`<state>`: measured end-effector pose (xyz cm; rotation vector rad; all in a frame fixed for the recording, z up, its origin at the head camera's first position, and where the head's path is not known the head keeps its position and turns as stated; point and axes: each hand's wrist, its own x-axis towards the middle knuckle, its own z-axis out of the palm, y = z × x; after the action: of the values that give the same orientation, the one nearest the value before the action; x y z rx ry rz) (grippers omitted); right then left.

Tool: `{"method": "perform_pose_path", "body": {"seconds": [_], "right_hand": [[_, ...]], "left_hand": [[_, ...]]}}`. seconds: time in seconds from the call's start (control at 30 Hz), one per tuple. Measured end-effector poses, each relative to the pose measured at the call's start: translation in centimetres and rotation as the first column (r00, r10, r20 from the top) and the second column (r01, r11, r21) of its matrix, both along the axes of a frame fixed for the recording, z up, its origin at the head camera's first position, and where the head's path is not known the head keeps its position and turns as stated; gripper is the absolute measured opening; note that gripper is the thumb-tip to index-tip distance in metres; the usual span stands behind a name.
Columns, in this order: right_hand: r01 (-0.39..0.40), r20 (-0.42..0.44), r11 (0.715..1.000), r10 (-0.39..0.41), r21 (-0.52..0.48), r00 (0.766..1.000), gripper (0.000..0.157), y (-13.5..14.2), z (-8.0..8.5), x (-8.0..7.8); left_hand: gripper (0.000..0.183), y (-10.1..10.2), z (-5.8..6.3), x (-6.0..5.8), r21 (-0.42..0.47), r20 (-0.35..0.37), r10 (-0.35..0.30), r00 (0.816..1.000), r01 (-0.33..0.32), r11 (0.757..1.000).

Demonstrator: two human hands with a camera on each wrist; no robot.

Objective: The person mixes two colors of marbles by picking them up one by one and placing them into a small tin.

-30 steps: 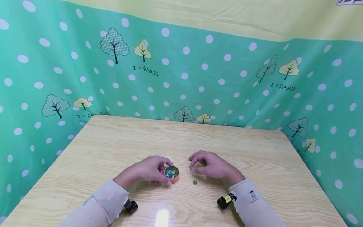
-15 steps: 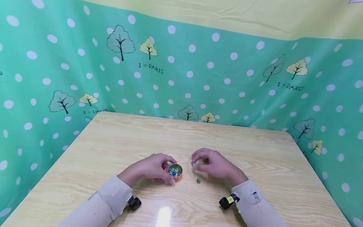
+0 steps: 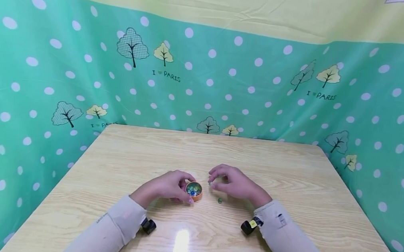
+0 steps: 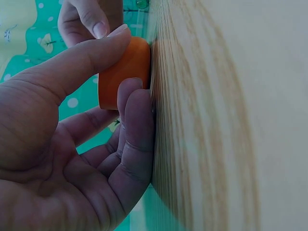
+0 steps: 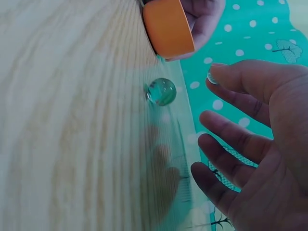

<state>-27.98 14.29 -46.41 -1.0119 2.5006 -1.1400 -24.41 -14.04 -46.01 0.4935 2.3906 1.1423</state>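
My left hand (image 3: pixel 170 185) grips a small round orange container (image 3: pixel 198 197) that stands on the table, thumb on the near side and fingers round the far side. Several green and blue glass marbles (image 3: pixel 192 193) lie inside it. Just to its right, my right hand (image 3: pixel 237 182) pinches a clear marble (image 5: pixel 211 77) between thumb and index finger, its other fingers spread in the right wrist view. A green glass marble (image 3: pixel 220 201) lies on the table below that hand, and shows larger as a see-through marble (image 5: pixel 162 92) in the right wrist view.
The light wood table (image 3: pixel 142 149) reaches back to a green dotted curtain (image 3: pixel 177 80) with printed trees, which also hangs at both sides. Black wrist cameras sit under each cuff, the left camera (image 3: pixel 148 226) and the right camera (image 3: pixel 249 227).
My right hand, with the pinched marble, has moved a little left toward the orange container. The left hand keeps its grip on the container. The head view has shifted slightly.
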Motion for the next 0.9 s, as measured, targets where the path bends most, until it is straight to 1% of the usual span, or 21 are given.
{"method": "perform_pose_path", "body": {"seconds": [0.13, 0.3, 0.47, 0.73, 0.9], "right_hand": [[-0.012, -0.008, 1.0, 0.012, 0.0, 1.0, 0.011, -0.6, -0.1, 0.2], [-0.005, -0.021, 1.0, 0.006, 0.013, 1.0, 0.008, -1.4, -0.1, 0.4], [0.015, -0.028, 1.0, -0.015, 0.026, 1.0, 0.007, -1.5, 0.1, 0.6], [0.026, -0.066, 1.0, -0.026, 0.007, 0.998, 0.007, -1.3, 0.7, 0.7], [0.022, -0.069, 1.0, -0.022, -0.001, 0.997, 0.008, -1.2, 0.8, 0.8]], "left_hand": [[0.067, -0.4, -0.3, 0.2, -0.003, 0.01, 0.018, 1.0, -0.018, 1.0], [0.071, -0.8, -0.3, 0.6, -0.017, 0.021, 0.051, 0.999, -0.05, 0.999], [0.072, -0.7, -0.3, 0.6, -0.009, 0.025, 0.039, 0.999, -0.039, 0.999], [0.072, -0.2, -0.1, -0.1, 0.001, 0.021, 0.024, 0.999, -0.024, 1.0], [0.073, 0.0, 0.1, -0.3, 0.007, 0.025, 0.013, 1.0, -0.013, 1.0]]}}
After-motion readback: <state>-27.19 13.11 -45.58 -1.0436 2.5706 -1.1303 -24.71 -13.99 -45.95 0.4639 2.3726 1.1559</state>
